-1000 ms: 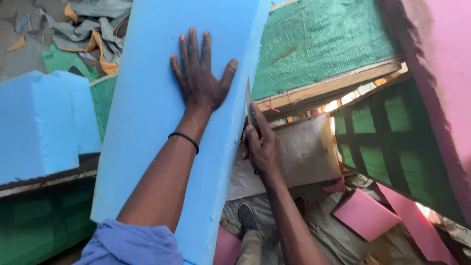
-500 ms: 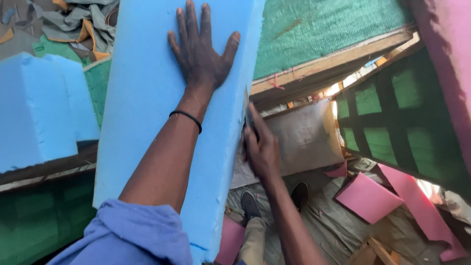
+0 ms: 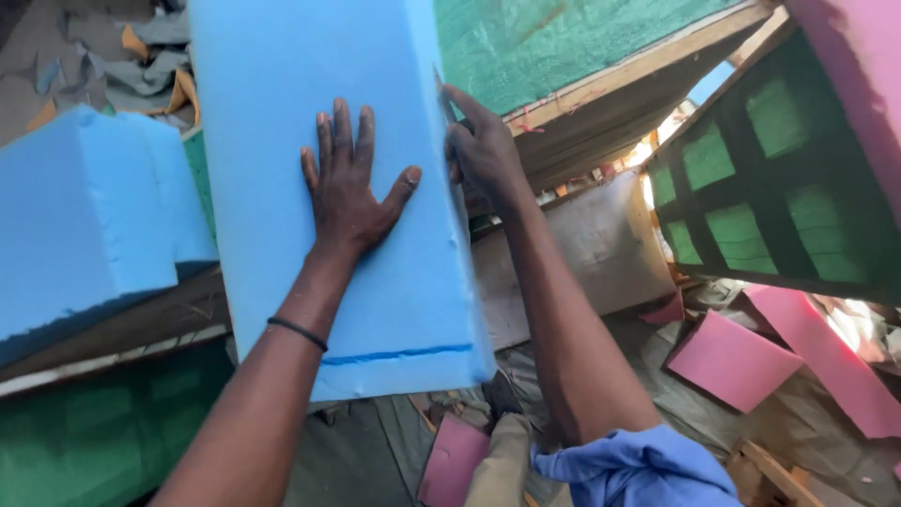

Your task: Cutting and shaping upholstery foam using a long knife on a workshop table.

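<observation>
A tall blue foam slab (image 3: 282, 141) stands tilted in front of me, with a thin cut line across its lower end. My left hand (image 3: 352, 188) lies flat on its face with the fingers spread, and a black band circles the wrist. My right hand (image 3: 483, 150) is curled against the slab's right edge. Its index finger points up along the edge, and it seems to pinch a thin dark blade (image 3: 458, 127), mostly hidden by the fingers.
A second blue foam block (image 3: 84, 216) rests on a wooden frame at the left. Green mesh panels (image 3: 779, 169) and a wooden beam (image 3: 619, 84) stand at the right. Pink foam pieces (image 3: 727, 357) and grey sacking lie on the floor. My shoe (image 3: 502, 399) is below the slab.
My right hand has slid up the slab's right edge, from below my left hand to level with it. My left hand stays flat on the foam.
</observation>
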